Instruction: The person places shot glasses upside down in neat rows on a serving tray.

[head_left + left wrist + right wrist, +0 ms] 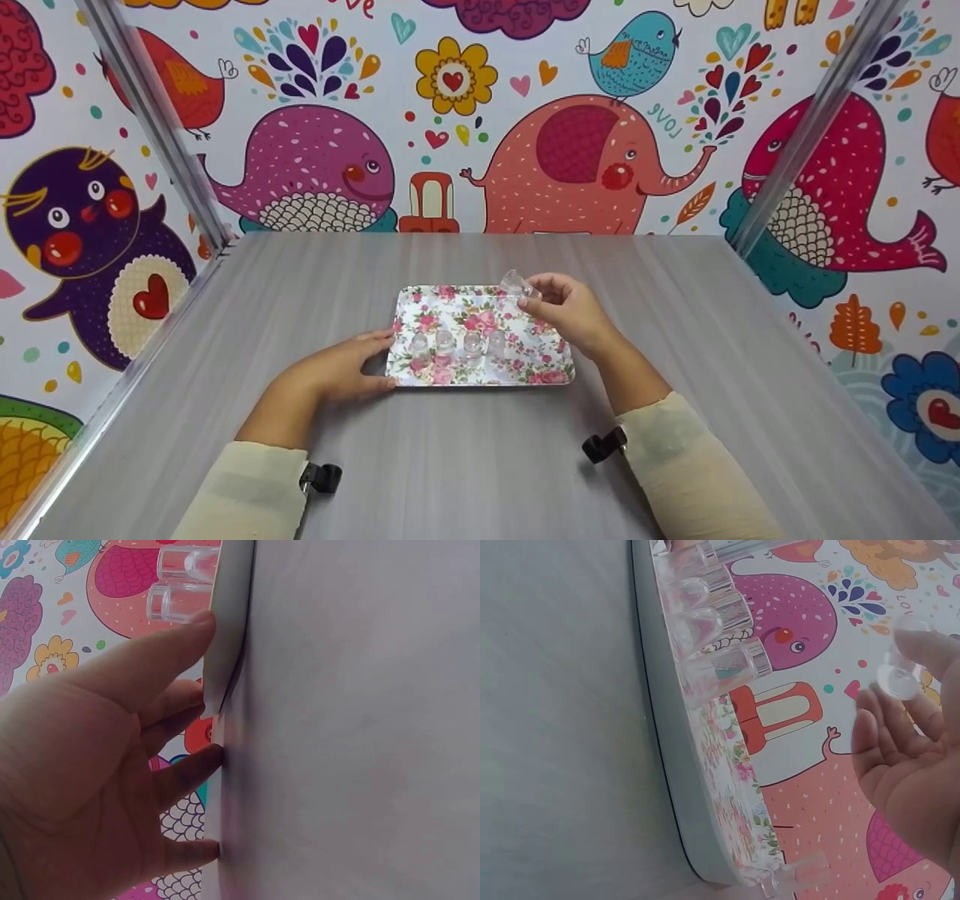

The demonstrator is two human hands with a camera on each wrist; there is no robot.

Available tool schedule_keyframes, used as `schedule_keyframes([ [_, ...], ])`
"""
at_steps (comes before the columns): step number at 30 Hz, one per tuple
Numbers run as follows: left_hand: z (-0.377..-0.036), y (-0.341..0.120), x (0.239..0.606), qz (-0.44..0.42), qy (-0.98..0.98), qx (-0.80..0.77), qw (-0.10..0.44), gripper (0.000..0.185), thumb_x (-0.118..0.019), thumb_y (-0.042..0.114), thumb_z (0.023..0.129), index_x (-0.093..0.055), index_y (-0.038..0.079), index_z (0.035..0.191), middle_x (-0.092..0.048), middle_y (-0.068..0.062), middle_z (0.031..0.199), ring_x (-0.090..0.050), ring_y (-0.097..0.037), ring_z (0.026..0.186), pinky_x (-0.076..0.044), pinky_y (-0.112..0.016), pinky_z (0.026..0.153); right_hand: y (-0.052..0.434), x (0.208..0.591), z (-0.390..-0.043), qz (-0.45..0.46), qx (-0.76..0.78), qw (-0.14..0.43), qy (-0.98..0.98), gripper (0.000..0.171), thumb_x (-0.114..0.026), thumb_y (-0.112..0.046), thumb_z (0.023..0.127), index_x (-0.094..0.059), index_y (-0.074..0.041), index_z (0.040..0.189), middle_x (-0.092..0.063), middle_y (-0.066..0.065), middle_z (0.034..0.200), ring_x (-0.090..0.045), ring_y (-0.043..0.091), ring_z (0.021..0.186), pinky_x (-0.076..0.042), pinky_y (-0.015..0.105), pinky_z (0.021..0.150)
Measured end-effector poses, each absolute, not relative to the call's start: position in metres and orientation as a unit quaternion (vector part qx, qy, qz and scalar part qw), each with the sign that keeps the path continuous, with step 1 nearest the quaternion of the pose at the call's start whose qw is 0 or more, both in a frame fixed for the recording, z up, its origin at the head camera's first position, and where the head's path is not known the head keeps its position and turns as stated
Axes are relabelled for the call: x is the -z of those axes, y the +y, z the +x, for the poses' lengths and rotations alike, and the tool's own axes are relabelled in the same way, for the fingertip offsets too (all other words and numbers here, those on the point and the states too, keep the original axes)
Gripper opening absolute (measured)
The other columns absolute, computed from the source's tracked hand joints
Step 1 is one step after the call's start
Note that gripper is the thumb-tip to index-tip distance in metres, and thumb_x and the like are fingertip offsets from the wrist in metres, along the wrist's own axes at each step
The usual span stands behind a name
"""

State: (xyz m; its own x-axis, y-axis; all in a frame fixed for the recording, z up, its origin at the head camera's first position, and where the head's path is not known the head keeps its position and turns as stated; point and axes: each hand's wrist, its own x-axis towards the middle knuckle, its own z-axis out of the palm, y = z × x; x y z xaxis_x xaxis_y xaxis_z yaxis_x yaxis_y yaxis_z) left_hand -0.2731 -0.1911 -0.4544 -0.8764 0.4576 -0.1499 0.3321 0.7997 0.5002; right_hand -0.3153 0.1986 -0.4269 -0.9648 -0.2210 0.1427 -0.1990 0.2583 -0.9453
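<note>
Your right hand (570, 309) pinches a small clear plastic cup (514, 283) between thumb and fingertips, lifted and tilted above the far right corner of the rectangular floral-print tray (540, 367). That grip at the cup's side leaves its base free, as the right wrist view shows. Your left hand (341, 369) lies relaxed, holding nothing, fingers against the tray's left edge, likely to steady it on the grey wood-grain counter (465, 457). Four more clear cups (457, 343) stand in a row on the tray.
</note>
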Motion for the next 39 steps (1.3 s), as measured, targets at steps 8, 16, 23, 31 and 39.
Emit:
schedule_keyframes([
  [8, -0.273, -0.192, 0.455, 0.208, 0.940, -0.235, 0.134, 0.083, -0.078, 0.038, 0.098, -0.041, 0.004, 0.164, -0.036, -0.013, 0.175, -0.031, -0.042, 0.163, -0.028, -0.061, 0.133, 0.200, 0.429, -0.316, -0.124, 0.597, -0.018, 0.793, 0.036, -0.085, -0.029, 0.094, -0.077, -0.009, 0.123, -0.067, 0.003, 0.099, -0.060, 0.019, 0.090, -0.056, 0.024, 0.074],
  [16, -0.273, -0.193, 0.455, 0.210, 0.938, -0.242, 0.130, 0.083, -0.078, 0.038, 0.098, -0.042, 0.002, 0.163, -0.036, -0.013, 0.175, -0.032, -0.042, 0.162, -0.027, -0.061, 0.133, 0.201, 0.426, -0.315, -0.146, 0.599, 0.011, 0.787, 0.037, -0.087, -0.018, 0.092, -0.077, -0.011, 0.127, -0.073, 0.010, 0.107, -0.066, 0.022, 0.094, -0.063, 0.027, 0.080],
  [23, -0.273, -0.193, 0.456, 0.213, 0.938, -0.244, 0.126, 0.083, -0.078, 0.038, 0.098, -0.042, 0.002, 0.163, -0.036, -0.013, 0.175, -0.032, -0.042, 0.162, -0.027, -0.061, 0.133, 0.201, 0.431, -0.316, -0.126, 0.549, 0.078, 0.823, 0.033, -0.084, -0.013, 0.092, -0.078, -0.015, 0.124, -0.074, 0.009, 0.109, -0.069, 0.022, 0.099, -0.064, 0.050, 0.099],
  [31, -0.274, -0.193, 0.457, 0.211, 0.937, -0.246, 0.129, 0.083, -0.078, 0.038, 0.098, -0.042, 0.002, 0.163, -0.035, -0.013, 0.175, -0.031, -0.043, 0.162, -0.026, -0.061, 0.133, 0.202, 0.443, -0.320, -0.144, 0.484, 0.129, 0.854, 0.036, -0.086, -0.007, 0.087, -0.078, -0.006, 0.122, -0.074, 0.006, 0.102, -0.063, 0.019, 0.091, -0.062, 0.038, 0.084],
  [39, -0.274, -0.193, 0.457, 0.212, 0.938, -0.242, 0.130, 0.083, -0.078, 0.039, 0.098, -0.042, 0.002, 0.163, -0.036, -0.014, 0.175, -0.032, -0.042, 0.162, -0.027, -0.061, 0.133, 0.206, 0.447, -0.322, -0.162, 0.466, 0.159, 0.855, 0.032, -0.086, -0.008, 0.087, -0.078, -0.007, 0.118, -0.073, 0.005, 0.105, -0.061, 0.017, 0.095, -0.057, 0.025, 0.079],
])
